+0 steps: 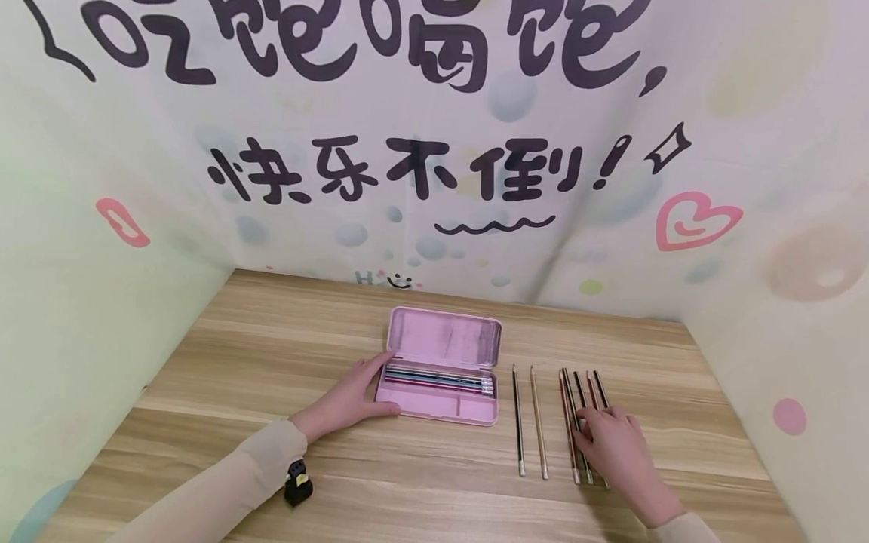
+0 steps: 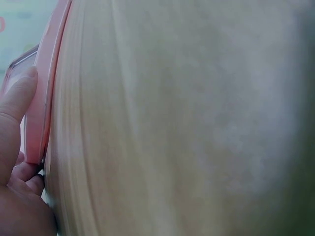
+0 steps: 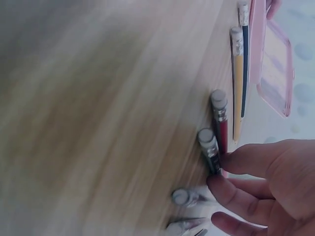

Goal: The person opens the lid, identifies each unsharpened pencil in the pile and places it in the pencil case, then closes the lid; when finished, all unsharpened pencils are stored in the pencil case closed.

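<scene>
A pink pencil case [image 1: 421, 407] lies on the table with its lid [image 1: 444, 335] raised and several pencils [image 1: 437, 379] side by side in its back compartment. My left hand [image 1: 346, 396] holds the case's left end, thumb at the front corner and fingers toward the hinge. In the left wrist view, the thumb [image 2: 22, 93] lies against the pink wall. To the right of the case, my right hand [image 1: 618, 441] is over a group of loose pencils. Its thumb and forefinger pinch a dark pencil [image 3: 208, 142] below the eraser, beside a red pencil [image 3: 220, 110].
Between the case and that group lie a black pencil [image 1: 519, 422] and a tan pencil [image 1: 539, 422], erasers toward me. A printed cloth [image 1: 434, 249] hangs along the back of the wooden table [image 1: 434, 490]. A black device [image 1: 297, 483] is strapped at the left wrist.
</scene>
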`<state>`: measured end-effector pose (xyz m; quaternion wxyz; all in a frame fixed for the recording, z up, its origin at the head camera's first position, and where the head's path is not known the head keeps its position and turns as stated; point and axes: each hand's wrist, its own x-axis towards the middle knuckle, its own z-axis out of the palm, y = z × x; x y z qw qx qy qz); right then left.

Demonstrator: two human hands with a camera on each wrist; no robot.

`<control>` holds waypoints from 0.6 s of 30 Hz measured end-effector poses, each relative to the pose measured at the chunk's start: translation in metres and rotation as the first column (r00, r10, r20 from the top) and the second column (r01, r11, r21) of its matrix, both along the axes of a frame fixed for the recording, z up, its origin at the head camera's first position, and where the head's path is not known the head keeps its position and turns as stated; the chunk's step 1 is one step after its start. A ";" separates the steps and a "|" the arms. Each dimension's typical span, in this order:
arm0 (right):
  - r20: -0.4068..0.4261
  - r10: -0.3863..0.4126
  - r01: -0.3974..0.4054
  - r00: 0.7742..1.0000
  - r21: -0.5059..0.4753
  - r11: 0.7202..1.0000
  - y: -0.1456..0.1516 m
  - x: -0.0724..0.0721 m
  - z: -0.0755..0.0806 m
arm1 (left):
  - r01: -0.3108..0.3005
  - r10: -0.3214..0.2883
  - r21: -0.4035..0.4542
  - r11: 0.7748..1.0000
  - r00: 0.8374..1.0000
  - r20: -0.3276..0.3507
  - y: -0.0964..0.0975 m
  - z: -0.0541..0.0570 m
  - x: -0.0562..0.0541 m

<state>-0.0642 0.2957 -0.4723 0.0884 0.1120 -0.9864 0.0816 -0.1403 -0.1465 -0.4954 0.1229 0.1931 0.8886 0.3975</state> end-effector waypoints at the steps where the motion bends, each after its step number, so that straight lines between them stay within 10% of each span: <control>1: 0.014 -0.008 0.008 1.000 -0.001 1.000 -0.001 0.000 0.001 | -0.001 0.001 -0.003 1.000 1.000 0.001 0.000 0.000 0.000; 18: 0.084 -0.073 0.073 0.994 -0.001 0.997 -0.011 -0.004 0.001 | -0.014 0.014 -0.008 1.000 1.000 0.023 0.001 -0.002 -0.001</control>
